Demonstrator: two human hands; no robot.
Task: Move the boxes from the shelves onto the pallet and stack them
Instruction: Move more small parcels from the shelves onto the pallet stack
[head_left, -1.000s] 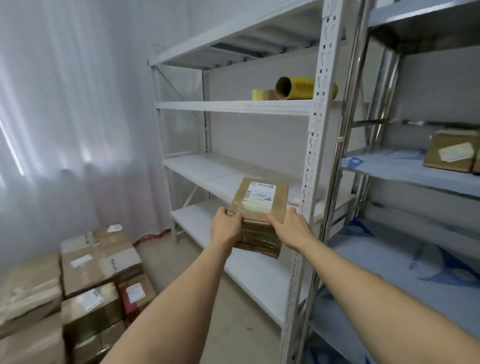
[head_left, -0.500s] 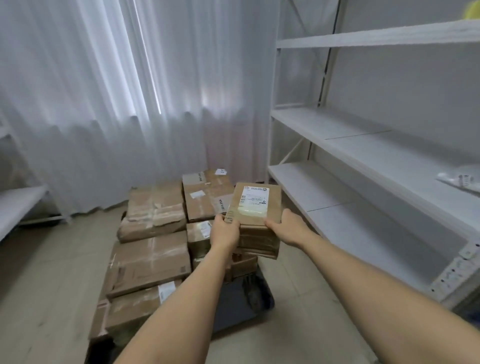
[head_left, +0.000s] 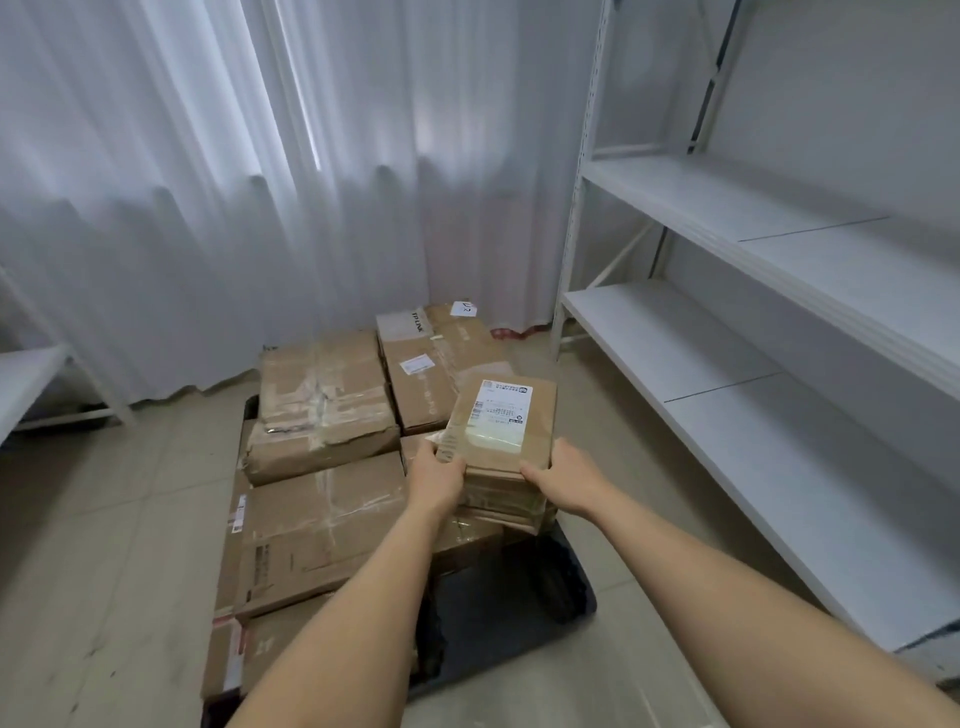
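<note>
White curtains (head_left: 218, 182) hang across the back of the room, falling to a pale tiled floor (head_left: 104, 519). At the far left, the corner of a low white shelf (head_left: 26, 374) pokes into view. Further in, cardboard boxes sit stacked on a dark pallet (head_left: 498, 623): a crumpled taped box (head_left: 322, 405) toward the back, a flat wide box (head_left: 317, 530) nearer the camera, and beside the taped one a box with a small white label (head_left: 431, 374). Above the right side of that pile, a small brown box (head_left: 501, 431) with a printed shipping label on top is held in the air between both hands. The left hand (head_left: 436, 480) grips its near left corner, thumb on top and fingers curled underneath. The right hand (head_left: 563, 480) holds the near right edge, thumb pressed along the top; its other fingers are hidden under the box. To the right stands white metal shelving (head_left: 753, 322), its boards running toward the camera along a grey wall (head_left: 857, 78).
</note>
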